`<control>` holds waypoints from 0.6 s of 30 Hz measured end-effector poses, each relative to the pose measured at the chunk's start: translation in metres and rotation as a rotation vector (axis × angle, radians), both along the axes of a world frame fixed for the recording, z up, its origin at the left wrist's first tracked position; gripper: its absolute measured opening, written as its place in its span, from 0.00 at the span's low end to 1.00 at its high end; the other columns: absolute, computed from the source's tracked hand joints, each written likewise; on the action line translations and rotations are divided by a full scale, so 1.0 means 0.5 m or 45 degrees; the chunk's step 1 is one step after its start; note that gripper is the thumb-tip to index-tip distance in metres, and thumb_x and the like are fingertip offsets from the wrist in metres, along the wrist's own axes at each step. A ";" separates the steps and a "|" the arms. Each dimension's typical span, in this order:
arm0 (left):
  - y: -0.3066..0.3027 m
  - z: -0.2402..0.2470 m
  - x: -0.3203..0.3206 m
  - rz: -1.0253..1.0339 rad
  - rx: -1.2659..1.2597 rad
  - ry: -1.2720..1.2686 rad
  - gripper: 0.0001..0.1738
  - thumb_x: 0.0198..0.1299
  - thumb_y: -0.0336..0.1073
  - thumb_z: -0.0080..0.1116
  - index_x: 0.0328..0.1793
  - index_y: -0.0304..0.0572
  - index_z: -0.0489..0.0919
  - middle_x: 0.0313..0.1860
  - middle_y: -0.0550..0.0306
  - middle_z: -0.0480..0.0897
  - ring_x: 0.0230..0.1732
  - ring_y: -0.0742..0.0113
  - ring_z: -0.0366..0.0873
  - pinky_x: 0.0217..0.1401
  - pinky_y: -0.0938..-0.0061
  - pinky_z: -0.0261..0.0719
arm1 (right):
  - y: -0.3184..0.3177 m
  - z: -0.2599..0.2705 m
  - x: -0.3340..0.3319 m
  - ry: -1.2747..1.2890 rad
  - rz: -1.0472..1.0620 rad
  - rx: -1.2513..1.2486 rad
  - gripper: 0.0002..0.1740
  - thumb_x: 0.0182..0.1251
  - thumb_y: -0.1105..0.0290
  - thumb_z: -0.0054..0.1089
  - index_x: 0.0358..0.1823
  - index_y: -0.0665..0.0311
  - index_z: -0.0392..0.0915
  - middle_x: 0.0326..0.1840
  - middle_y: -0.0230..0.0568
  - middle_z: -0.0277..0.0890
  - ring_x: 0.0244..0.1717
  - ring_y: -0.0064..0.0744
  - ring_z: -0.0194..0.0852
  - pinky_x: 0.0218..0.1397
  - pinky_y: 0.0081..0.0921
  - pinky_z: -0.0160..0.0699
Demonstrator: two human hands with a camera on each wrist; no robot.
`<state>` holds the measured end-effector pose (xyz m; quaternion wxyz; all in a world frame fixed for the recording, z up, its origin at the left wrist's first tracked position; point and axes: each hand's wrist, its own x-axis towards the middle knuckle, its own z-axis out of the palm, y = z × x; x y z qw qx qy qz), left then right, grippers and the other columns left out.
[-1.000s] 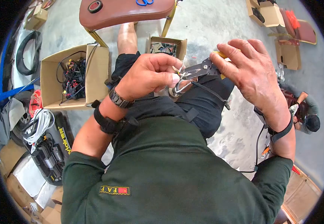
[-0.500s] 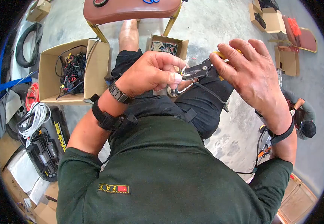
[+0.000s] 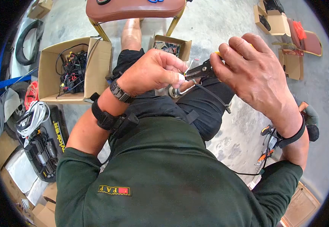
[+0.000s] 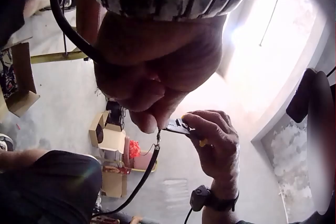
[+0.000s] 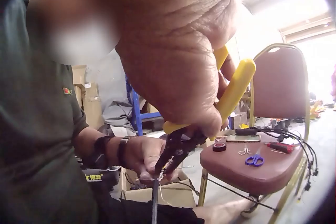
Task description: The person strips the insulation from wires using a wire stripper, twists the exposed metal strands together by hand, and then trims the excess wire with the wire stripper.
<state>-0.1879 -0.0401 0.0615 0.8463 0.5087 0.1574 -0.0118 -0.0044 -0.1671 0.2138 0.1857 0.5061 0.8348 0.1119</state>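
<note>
My left hand (image 3: 149,73) pinches the stripped end of a black cable (image 4: 142,182) between thumb and fingers; thin light-coloured wires stick out there. My right hand (image 3: 247,73) grips a wire stripper (image 3: 199,72) with black jaws and yellow handles (image 5: 237,90). The tool's tip is right at the left fingertips, over the thin wires (image 5: 163,174). From this spot the cable hangs down in the right wrist view. Part of the left fingertips is hidden behind the tool there.
A box of tangled cables (image 3: 43,72) stands at left, with a smaller box (image 3: 187,49) between the legs. Ahead, a brown chair (image 5: 231,174) bears blue scissors (image 5: 254,160), tape (image 5: 219,147) and a red-handled tool (image 5: 279,147). Another person (image 3: 311,117) is low at right.
The wire stripper has turned in my right hand, showing a narrower side from above. My right hand and forearm have rolled and shifted slightly right. The left hand keeps its pinch.
</note>
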 end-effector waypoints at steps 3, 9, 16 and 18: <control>-0.002 -0.005 0.001 0.009 0.005 -0.041 0.16 0.57 0.30 0.65 0.51 0.33 0.83 0.28 0.60 0.84 0.23 0.80 0.74 0.24 0.85 0.67 | 0.003 -0.005 0.002 0.018 0.041 0.039 0.14 0.53 0.64 0.59 0.41 0.58 0.76 0.38 0.31 0.70 0.46 0.30 0.71 0.51 0.28 0.71; -0.002 -0.005 0.003 0.016 0.016 -0.083 0.16 0.56 0.27 0.65 0.50 0.30 0.83 0.30 0.58 0.84 0.31 0.76 0.80 0.35 0.81 0.77 | 0.011 0.012 -0.003 0.036 -0.086 -0.187 0.16 0.54 0.66 0.62 0.45 0.59 0.75 0.37 0.32 0.69 0.44 0.31 0.70 0.46 0.28 0.73; -0.013 -0.002 -0.001 0.088 0.255 -0.076 0.15 0.54 0.26 0.66 0.49 0.31 0.84 0.33 0.57 0.86 0.32 0.77 0.80 0.39 0.80 0.78 | 0.011 0.002 0.000 0.121 -0.119 -0.202 0.07 0.59 0.63 0.56 0.33 0.57 0.75 0.34 0.34 0.71 0.44 0.34 0.74 0.45 0.30 0.73; -0.012 -0.011 0.000 0.115 0.269 -0.105 0.15 0.54 0.26 0.66 0.49 0.31 0.84 0.33 0.57 0.86 0.32 0.77 0.80 0.39 0.80 0.78 | 0.009 -0.001 0.006 0.146 -0.128 -0.168 0.07 0.58 0.64 0.56 0.34 0.57 0.75 0.34 0.34 0.71 0.44 0.35 0.74 0.45 0.31 0.73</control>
